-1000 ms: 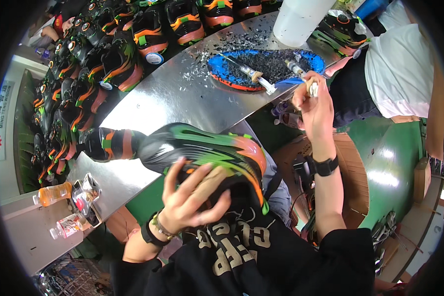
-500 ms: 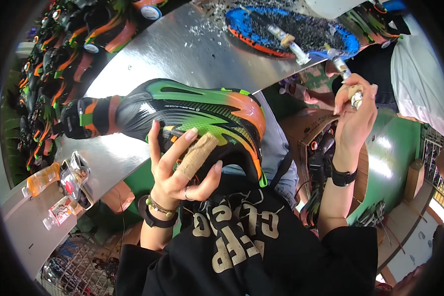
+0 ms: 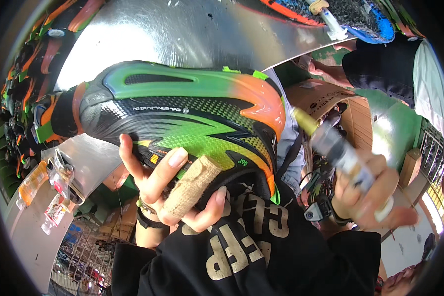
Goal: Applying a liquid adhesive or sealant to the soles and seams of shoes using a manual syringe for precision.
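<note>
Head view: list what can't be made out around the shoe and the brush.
- Brush tip: motion blur smears it, so the bristles and anything on them can't be read.
- Right hand: blurred, so its grip on the handle is unclear.
- Shoe upper: faces away; only the sole shows.
- Left hand: the bandaged finger hides where the palm meets the shoe.
- Tray on the table: cut by the top edge.

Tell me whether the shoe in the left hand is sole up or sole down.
Sole up: the shoe shows its green and orange sole to the camera, left hand gripping it from below.
</note>
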Tool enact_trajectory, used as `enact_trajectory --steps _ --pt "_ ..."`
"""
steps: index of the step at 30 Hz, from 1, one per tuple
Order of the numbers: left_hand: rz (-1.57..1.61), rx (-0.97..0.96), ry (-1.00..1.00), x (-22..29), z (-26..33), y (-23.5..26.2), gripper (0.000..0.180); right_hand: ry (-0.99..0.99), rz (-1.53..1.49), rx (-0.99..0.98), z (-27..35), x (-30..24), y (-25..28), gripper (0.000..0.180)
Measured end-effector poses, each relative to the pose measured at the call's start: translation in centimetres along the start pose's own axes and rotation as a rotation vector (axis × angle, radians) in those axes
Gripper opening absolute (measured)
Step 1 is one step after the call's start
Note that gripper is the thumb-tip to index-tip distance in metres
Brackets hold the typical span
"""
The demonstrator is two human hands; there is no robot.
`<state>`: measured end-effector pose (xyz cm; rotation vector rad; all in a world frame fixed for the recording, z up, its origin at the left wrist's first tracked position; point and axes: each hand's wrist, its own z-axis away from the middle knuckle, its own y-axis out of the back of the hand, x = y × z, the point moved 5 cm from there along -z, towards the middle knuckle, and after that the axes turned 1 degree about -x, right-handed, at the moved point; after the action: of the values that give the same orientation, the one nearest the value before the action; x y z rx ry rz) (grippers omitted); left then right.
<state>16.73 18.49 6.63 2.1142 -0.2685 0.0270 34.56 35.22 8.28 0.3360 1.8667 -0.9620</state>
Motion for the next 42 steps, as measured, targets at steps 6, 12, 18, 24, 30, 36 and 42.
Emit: enact_trajectory --steps 6,12,18,24,30,36,42 --pt "-0.012 -0.023 0.021 0.1 -0.5 -0.1 0.026 0.075 0.091 -0.143 -0.3 1.1 -1.1 0.078" --pt "-0.070 0.094 -0.067 -0.1 -0.3 -0.3 0.025 0.097 0.070 -0.172 -0.7 1.4 -1.1 0.080" --pt "-0.041 0.050 -0.022 0.0 -0.1 0.0 0.026 -0.143 0.089 -0.180 -0.7 1.6 -0.7 0.079" --pt "-0.001 -0.048 0.001 -0.6 -0.7 0.2 0.031 -0.237 0.091 -0.222 -0.7 0.1 0.3 0.060" --pt "0.024 -0.076 -0.081 -0.9 -0.7 -0.4 0.030 -0.319 0.147 -0.297 0.0 -0.2 0.9 0.039" --pt "0.144 -0.064 0.154 -2.2 -0.2 0.8 0.029 -0.283 0.082 -0.257 0.7 0.1 0.8 0.042" --pt "0.244 -0.089 0.335 -3.9 0.6 2.0 0.031 -0.082 0.087 -0.045 2.7 1.3 1.4 0.071"
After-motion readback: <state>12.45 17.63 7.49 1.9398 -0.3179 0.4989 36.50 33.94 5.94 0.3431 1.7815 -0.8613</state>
